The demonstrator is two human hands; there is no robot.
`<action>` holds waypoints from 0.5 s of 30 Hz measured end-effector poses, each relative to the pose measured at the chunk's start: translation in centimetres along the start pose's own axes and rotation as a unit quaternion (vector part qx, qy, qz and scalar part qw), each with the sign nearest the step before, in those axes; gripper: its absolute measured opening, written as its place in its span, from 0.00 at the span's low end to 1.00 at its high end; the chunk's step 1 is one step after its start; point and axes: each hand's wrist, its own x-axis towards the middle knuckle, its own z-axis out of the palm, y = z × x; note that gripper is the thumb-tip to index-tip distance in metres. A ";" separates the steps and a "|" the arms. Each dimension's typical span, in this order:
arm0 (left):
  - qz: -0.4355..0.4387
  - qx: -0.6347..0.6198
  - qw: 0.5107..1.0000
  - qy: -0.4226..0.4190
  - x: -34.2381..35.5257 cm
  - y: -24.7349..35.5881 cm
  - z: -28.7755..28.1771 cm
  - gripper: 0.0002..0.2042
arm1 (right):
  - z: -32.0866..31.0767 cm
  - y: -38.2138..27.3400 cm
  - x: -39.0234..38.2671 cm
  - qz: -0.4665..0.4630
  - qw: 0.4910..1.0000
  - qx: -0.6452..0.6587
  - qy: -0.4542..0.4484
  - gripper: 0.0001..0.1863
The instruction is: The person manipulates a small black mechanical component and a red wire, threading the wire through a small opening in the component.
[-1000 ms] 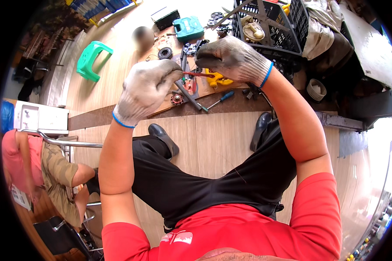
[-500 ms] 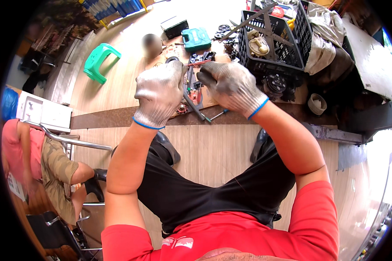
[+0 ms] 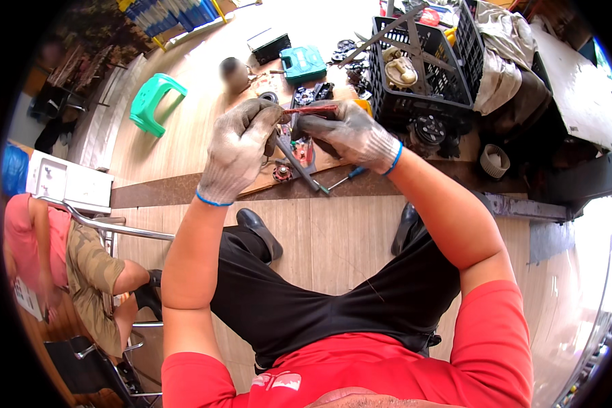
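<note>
A bundle of thin red wires (image 3: 311, 110) stretches between my two hands at chest height. My left hand (image 3: 238, 146), in a soiled grey-white knit glove, pinches the wires' left end between thumb and fingers. My right hand (image 3: 355, 132), gloved the same way with dark stains on the fingers, closes on the other end; the fingertips are partly hidden. Below and behind the hands lie a dark bar-like tool (image 3: 296, 165), a screwdriver (image 3: 350, 175) and a small round red-and-metal part (image 3: 282, 173).
A teal tool case (image 3: 304, 64) and black machine parts (image 3: 313, 93) lie on the floor ahead. To the right stand a black plastic crate (image 3: 421, 105) and a white round basket (image 3: 494, 162). A green stool (image 3: 155, 102) is at left, near a seated person (image 3: 92, 251).
My left hand has shifted slightly left and turned from a fist into a pinch. More of the red wires now shows between the hands. My right hand has tilted a little.
</note>
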 end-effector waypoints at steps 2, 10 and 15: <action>-0.035 -0.046 0.998 -0.037 -0.3 0.8 -0.3 0.10 | -0.9 -1.4 -0.1 -0.041 0.988 -0.146 -0.016 0.15; 0.164 0.252 0.948 -0.107 -0.2 0.9 -1.2 0.06 | -3.6 -2.0 -0.3 -0.198 0.887 -0.416 -0.029 0.15; 0.280 0.541 0.791 -0.057 -0.7 1.4 0.5 0.10 | -3.5 -2.2 -0.8 -0.186 0.801 -0.568 0.038 0.15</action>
